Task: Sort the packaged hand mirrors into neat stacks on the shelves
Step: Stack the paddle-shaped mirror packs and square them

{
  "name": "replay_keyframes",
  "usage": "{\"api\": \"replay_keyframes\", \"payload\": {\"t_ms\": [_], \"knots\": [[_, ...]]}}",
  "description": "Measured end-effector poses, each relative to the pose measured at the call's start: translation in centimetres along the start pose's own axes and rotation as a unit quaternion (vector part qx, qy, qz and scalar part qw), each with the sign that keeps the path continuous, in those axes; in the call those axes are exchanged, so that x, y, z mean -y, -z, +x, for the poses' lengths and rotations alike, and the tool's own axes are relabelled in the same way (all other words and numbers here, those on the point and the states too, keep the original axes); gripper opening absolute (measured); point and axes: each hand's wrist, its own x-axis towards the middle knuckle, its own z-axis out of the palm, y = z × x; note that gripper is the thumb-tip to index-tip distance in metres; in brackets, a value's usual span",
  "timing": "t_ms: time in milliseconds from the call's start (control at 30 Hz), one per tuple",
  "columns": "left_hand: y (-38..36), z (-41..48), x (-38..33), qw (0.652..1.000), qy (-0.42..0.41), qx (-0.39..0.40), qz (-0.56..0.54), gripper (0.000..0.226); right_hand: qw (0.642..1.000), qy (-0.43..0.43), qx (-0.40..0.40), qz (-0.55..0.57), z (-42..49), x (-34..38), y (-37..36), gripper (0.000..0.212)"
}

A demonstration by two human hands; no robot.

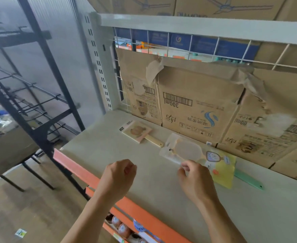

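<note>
**Shelf tally**

I count two hands: left hand (119, 174) and right hand (196, 181). Two hand mirrors lie in full view: one square mirror (138, 131), one clear-sleeved mirror (188, 150). One green handle (249, 180) shows besides.

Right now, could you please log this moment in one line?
left hand curled, empty | right hand pinches clear-bagged mirror | pink mirror apart on shelf
</note>
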Motion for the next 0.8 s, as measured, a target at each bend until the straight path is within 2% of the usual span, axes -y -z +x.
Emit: {"api": "replay_keyframes", "payload": {"t_ms": [200, 333, 433, 567, 667, 733, 800], "knots": [[-1.1, 4.0, -0.3, 0.998, 0.064, 0.018, -0.013, 0.019, 0.999, 0.037, 0.029, 0.025, 5.0, 1.9, -1.1, 0.022], [-1.6, 6.2, 0.0, 0.990, 0.121, 0.018, -0.074, 0.013, 0.996, 0.066, 0.044, 0.035, 7.8, 3.7, -2.3, 0.022], [-2.0, 7.3, 0.9, 0.972, 0.175, 0.021, -0.153, 0.020, 0.995, 0.063, 0.062, 0.045, 9.5, 5.3, -3.7, 0.026], [-2.2, 8.8, 1.5, 0.928, 0.241, 0.039, -0.281, 0.023, 0.994, 0.063, 0.080, 0.032, 11.2, 7.2, -6.0, 0.032], [-1.7, 9.5, 1.4, 0.907, 0.255, 0.060, -0.329, 0.010, 0.995, 0.052, 0.082, 0.020, 12.3, 8.3, -7.6, 0.030], [-1.4, 10.1, 1.8, 0.902, 0.250, 0.086, -0.341, 0.016, 0.995, 0.033, 0.091, -0.016, 13.0, 8.9, -8.5, 0.036], [-0.9, 10.6, 2.1, 0.896, 0.246, 0.109, -0.353, 0.011, 0.991, 0.020, 0.115, -0.066, 13.6, 9.4, -9.2, 0.041]]}}
